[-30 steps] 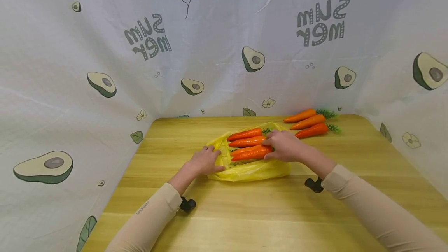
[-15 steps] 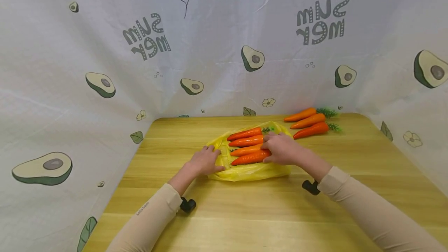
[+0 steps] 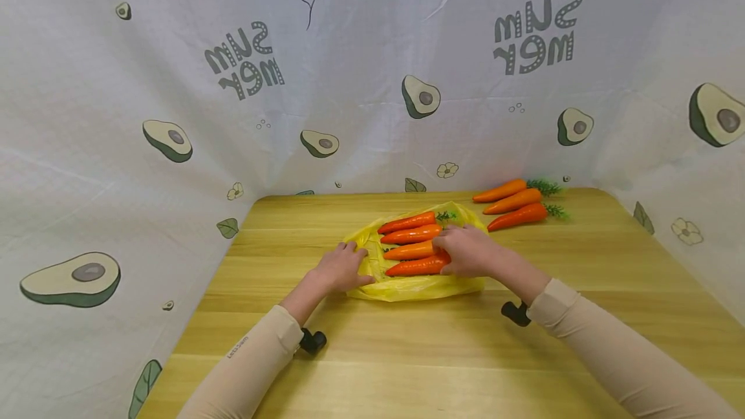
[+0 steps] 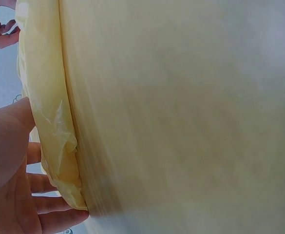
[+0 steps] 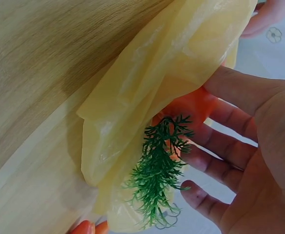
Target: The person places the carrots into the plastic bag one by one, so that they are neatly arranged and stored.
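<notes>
In the head view a yellow plastic bag [image 3: 431, 286] lies on the table with its mouth spread, and several orange carrots [image 3: 410, 234] lie side by side in it. My left hand [image 3: 340, 268] rests at the bag's left rim, fingers spread; the left wrist view has the fingertips partly hidden by the bag wall [image 4: 49, 112]. My right hand [image 3: 468, 251] holds the top end of the front carrot [image 3: 414, 267], its fingers reaching over the neighbouring carrot. In the right wrist view green carrot leaves [image 5: 159, 170] hang beside the fingers, and the thumb tip is hidden.
Three more carrots [image 3: 515, 200] with green tops lie on the table at the back right, near the bag. A patterned cloth [image 3: 361, 70] hangs behind and beside the wooden table [image 3: 407, 367].
The front carrot has shifted towards the near rim of the bag, opening a gap to its neighbour. My right hand has moved slightly nearer with it. The left hand stays in place.
</notes>
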A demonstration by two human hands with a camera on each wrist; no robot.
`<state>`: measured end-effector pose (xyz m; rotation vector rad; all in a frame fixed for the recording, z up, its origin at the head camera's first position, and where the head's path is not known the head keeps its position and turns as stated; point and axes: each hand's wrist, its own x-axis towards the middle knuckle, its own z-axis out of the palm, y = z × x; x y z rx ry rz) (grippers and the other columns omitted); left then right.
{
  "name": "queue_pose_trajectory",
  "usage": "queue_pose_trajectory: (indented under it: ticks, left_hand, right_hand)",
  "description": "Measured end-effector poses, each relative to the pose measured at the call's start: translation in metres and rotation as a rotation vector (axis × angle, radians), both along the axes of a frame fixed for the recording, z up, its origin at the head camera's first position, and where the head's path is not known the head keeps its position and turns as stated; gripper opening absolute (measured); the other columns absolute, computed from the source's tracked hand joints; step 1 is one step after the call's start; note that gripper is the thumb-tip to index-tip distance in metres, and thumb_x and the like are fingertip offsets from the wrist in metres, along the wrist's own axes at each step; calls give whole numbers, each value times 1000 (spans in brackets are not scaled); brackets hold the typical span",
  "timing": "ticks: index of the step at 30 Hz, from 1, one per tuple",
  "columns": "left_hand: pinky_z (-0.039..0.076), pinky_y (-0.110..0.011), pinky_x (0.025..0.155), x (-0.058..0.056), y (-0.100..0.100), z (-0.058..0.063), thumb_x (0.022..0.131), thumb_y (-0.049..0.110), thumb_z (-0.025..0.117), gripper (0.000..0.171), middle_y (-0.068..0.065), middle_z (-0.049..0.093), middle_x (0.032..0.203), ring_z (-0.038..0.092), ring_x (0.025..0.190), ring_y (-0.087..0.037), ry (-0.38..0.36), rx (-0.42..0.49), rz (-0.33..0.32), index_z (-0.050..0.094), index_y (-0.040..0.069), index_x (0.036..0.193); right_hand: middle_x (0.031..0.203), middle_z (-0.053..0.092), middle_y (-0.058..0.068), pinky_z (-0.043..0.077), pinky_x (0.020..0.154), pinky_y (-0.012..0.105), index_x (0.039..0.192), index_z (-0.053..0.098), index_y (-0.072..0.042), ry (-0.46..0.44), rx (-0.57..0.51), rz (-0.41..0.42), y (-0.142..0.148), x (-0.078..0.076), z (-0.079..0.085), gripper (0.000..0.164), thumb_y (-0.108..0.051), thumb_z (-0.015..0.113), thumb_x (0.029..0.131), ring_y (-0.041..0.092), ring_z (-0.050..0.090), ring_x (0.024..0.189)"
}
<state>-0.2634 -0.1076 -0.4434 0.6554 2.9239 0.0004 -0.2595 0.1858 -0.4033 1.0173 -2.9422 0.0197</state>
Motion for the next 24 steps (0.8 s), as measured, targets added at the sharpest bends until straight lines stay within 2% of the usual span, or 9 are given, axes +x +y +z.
queue_pose_trajectory:
  ticks: [5, 12, 18, 24]
  left_hand:
    - [51, -51, 97, 0, 0, 1, 92, 62, 62, 72, -14, 48, 147, 48, 134, -33, 0, -4, -2, 51, 15, 146]
    - [51, -52, 98, 1, -1, 1, 92, 61, 63, 72, -14, 48, 147, 48, 134, -33, -4, 5, -3, 51, 15, 146]
    - [51, -52, 98, 1, -1, 1, 92, 61, 63, 72, -14, 48, 147, 47, 134, -33, -8, 13, 3, 51, 15, 146]
    - [50, -53, 99, 1, 0, 1, 93, 60, 63, 72, -14, 46, 149, 46, 136, -34, -16, 14, 10, 50, 15, 147]
  right_hand:
    - [85, 64, -6, 50, 77, 50, 89, 67, -18, 2, 12, 7, 0, 0, 1, 28, -30, 89, 76, 17, 58, 85]
    - [93, 69, -3, 52, 82, 52, 95, 71, -16, 18, 2, 13, 1, 1, 0, 27, -29, 88, 78, 20, 62, 92]
    - [94, 69, -4, 51, 76, 44, 97, 74, -18, 31, -13, 17, 1, 2, -2, 25, -33, 85, 81, 17, 60, 89]
    - [103, 72, 1, 53, 82, 47, 102, 75, -16, 25, -63, 28, 2, 2, -2, 24, -34, 80, 86, 22, 64, 97]
